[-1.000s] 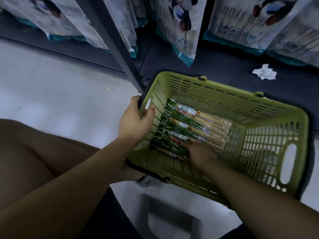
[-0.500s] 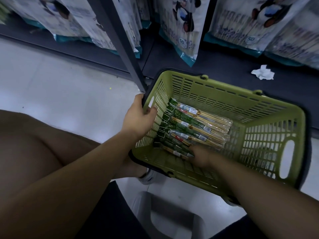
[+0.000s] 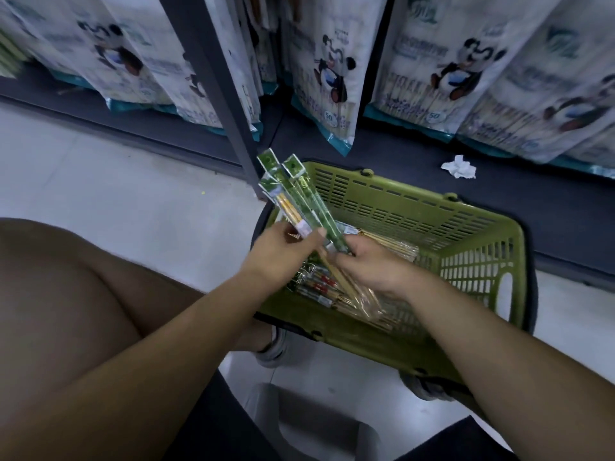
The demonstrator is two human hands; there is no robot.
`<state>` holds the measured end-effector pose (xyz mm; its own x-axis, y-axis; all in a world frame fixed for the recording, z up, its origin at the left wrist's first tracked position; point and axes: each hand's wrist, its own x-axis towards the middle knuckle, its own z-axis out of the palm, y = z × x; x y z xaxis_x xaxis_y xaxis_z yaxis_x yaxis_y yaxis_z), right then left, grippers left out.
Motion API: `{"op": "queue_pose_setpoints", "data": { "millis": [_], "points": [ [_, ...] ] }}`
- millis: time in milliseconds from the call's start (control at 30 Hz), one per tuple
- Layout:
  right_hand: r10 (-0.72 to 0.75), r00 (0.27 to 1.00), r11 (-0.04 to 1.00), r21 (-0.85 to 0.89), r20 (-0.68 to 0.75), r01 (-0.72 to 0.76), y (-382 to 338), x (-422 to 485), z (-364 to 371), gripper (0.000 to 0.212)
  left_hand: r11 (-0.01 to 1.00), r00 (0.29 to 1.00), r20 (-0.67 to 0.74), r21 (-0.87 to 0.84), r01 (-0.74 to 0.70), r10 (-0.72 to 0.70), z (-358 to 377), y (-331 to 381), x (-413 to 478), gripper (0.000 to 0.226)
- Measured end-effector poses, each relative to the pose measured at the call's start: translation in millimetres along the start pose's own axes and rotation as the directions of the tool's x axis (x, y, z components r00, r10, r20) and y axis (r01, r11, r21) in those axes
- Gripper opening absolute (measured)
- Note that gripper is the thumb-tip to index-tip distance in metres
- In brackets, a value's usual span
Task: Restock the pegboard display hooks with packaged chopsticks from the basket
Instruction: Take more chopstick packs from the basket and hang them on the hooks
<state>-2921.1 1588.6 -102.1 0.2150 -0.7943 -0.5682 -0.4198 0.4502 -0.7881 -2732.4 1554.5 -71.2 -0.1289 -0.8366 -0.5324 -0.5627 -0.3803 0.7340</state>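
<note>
- Left hand (image 3: 283, 251) is off the olive slatted plastic basket (image 3: 466, 211) rim now, its grip pinching the fanned green-headed chopstick packs (image 3: 299, 194).
- Right hand (image 3: 372, 266) curls round their lower ends, so hanging looks next.

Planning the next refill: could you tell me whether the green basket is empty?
Not empty: chopstick packs lie inside the basket, below the bundle the left hand and right hand hold.

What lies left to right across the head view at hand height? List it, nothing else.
Bare knee → left hand → right hand, both holding the chopstick packs → end wall of the basket.
</note>
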Motion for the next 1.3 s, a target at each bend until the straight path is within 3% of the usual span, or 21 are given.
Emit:
{"op": "queue_pose_setpoints", "data": {
  "millis": [67, 133, 200, 300, 367, 433, 467, 533, 600, 733, 900, 1067, 1200, 1300],
  "points": [
    [-0.046, 0.999, 0.998, 0.052, 0.016, 0.045, -14, -1, 12, 0.017, 0.930, 0.987, 0.126, -0.341, 0.136, -0.098, 7, 5, 1, 0.034],
    [-0.055, 0.998, 0.991, 0.120, 0.031, 0.051, -19, -1, 18, 0.014, 0.822, 0.988, 0.107, -0.548, 0.153, -0.112, 7, 8, 2, 0.023],
    [0.007, 0.999, 0.990, 0.140, 0.044, -0.013, -16, 1, 17, 0.018, 0.763, 0.992, 0.076, -0.634, 0.123, -0.098, -1, 10, 5, 0.019],
    [0.088, 0.989, 0.981, 0.162, 0.120, -0.107, -3, 4, 15, 0.055, 0.707, 0.995, 0.068, -0.701, 0.098, -0.071, -14, 14, 9, 0.026],
    [0.106, 0.976, 0.946, 0.282, 0.190, -0.157, 14, 9, 11, 0.075, 0.676, 0.996, 0.015, -0.734, 0.074, -0.092, -20, 15, 12, 0.019],
    [0.151, 0.976, 0.924, 0.329, 0.158, -0.196, 32, 13, 10, 0.068, 0.696, 0.993, -0.051, -0.717, 0.037, -0.105, -23, 15, 15, 0.017],
    [0.198, 0.976, 0.946, 0.244, 0.090, -0.214, 44, 17, 11, 0.056, 0.723, 0.992, -0.070, -0.690, 0.025, -0.101, -24, 14, 16, 0.016],
    [0.259, 0.965, 0.960, -0.096, -0.046, -0.262, 73, 27, 16, 0.031, 0.790, 0.993, -0.089, -0.613, 0.011, -0.083, -25, 9, 18, 0.016],
    [0.280, 0.958, 0.910, -0.304, -0.054, -0.283, 97, 34, 27, 0.020, 0.840, 0.997, -0.059, -0.543, 0.014, -0.056, -27, 2, 21, 0.021],
    [0.287, 0.957, 0.826, -0.499, -0.025, -0.261, 121, 37, 42, 0.031, 0.872, 0.999, 0.007, -0.488, 0.037, -0.039, -25, -9, 26, 0.023],
    [0.286, 0.958, 0.763, -0.608, 0.011, -0.221, 132, 40, 51, 0.044, 0.875, 0.999, -0.022, -0.483, 0.032, -0.048, -20, -14, 32, 0.015],
    [0.347, 0.934, 0.692, -0.695, 0.081, -0.197, 136, 42, 49, 0.034, 0.873, 0.999, -0.021, -0.486, 0.020, -0.034, -19, -15, 33, 0.012],
    [0.351, 0.932, 0.715, -0.669, 0.090, -0.204, 137, 41, 46, 0.029, 0.873, 0.999, -0.035, -0.488, 0.016, -0.038, -18, -14, 33, 0.012],
    [0.341, 0.938, 0.772, -0.591, 0.071, -0.236, 138, 39, 43, 0.040, 0.868, 0.998, -0.044, -0.497, 0.014, -0.041, -18, -14, 32, 0.012]
  ]
}}
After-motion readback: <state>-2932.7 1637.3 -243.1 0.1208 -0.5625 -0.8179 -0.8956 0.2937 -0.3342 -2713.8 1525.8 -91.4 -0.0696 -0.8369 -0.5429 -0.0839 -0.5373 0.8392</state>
